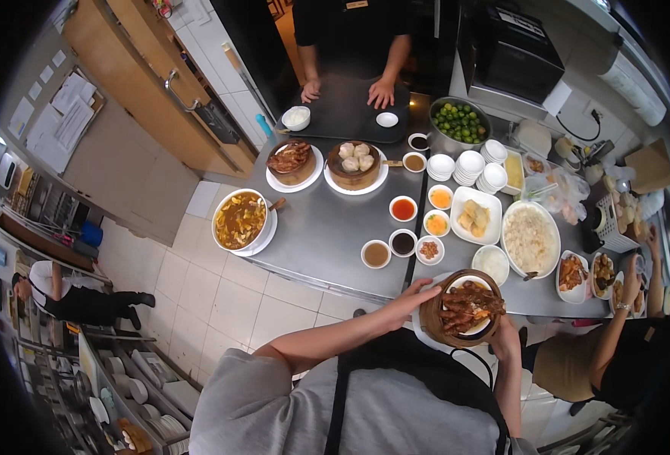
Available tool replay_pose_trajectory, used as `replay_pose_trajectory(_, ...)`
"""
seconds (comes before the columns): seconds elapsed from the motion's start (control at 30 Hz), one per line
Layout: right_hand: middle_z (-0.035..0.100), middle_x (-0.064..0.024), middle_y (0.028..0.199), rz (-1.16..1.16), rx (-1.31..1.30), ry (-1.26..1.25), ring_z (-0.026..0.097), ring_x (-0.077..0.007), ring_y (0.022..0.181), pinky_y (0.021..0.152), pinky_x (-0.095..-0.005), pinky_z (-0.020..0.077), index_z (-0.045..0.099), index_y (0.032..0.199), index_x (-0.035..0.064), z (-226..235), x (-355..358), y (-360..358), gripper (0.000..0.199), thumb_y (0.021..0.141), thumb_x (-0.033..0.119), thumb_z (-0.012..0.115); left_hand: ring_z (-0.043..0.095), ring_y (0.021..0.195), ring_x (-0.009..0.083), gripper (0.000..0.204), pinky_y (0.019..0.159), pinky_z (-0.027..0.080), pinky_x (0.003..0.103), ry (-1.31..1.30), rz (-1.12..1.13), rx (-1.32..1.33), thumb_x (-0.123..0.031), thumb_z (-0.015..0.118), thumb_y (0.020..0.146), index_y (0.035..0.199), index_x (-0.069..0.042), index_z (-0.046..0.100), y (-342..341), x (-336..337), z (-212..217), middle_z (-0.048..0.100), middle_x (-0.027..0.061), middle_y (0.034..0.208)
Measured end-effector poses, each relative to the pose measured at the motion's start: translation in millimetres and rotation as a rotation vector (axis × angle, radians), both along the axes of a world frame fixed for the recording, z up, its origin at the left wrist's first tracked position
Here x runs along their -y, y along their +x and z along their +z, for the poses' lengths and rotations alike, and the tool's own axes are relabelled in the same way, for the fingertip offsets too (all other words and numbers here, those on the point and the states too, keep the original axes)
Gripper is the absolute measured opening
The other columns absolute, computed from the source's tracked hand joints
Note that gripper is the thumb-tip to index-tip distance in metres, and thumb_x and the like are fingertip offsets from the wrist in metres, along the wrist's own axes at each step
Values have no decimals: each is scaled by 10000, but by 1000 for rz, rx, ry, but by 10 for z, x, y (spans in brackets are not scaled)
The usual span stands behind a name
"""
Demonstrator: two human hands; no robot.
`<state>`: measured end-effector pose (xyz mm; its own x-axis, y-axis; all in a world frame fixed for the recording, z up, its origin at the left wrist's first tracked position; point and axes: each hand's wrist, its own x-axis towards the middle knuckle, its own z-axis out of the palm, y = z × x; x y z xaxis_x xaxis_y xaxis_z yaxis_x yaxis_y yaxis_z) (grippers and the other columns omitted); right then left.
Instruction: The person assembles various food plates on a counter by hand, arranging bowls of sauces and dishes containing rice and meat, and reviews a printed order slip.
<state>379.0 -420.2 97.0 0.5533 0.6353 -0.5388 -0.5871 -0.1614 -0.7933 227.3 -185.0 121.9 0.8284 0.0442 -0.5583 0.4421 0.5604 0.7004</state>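
My left hand (403,307) and my right hand (506,340) hold a round bamboo steamer (432,312) between them, close to my body at the counter's near edge. Brown sauced chicken feet (471,305) lie in a white dish inside it. Under the steamer shows the rim of a white plate (420,327). The left thumb and fingers grip the left side; the right hand supports the right side, its fingertips partly hidden. Just beyond stand a bowl of white rice (492,264) and a small dish of reddish-brown bits (429,250).
On the steel counter (312,243) stand a soup bowl (241,220), a dumpling steamer (354,164), another chicken-feet steamer (290,161), sauce dishes and a pot of green citrus (460,121). A person (354,45) faces me behind a black tray (350,129); another person (615,356) works at right.
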Motion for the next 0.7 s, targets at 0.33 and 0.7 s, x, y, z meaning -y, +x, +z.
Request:
replay_pose_trajectory(0.33, 485, -84, 1172, 108, 93, -9, 411, -206, 1119, 831, -458, 409, 446, 1189, 48, 76, -123, 39, 502, 894, 444, 351, 185, 1249, 278, 805, 920, 276, 542, -25, 102, 38, -543, 511, 745, 1325, -102, 169, -119, 79, -7, 224, 130, 1319)
replay_pose_trajectory(0.7, 432, -111, 1232, 97, 65, -57, 351, -247, 1181, 871, -552, 328, 414, 1223, 60, 64, -170, -31, 544, 875, 477, 374, 226, 1241, 290, 857, 947, 259, 506, 1, 190, -1, -562, 542, 715, 1318, -85, 162, -239, 143, 99, 223, 151, 1322)
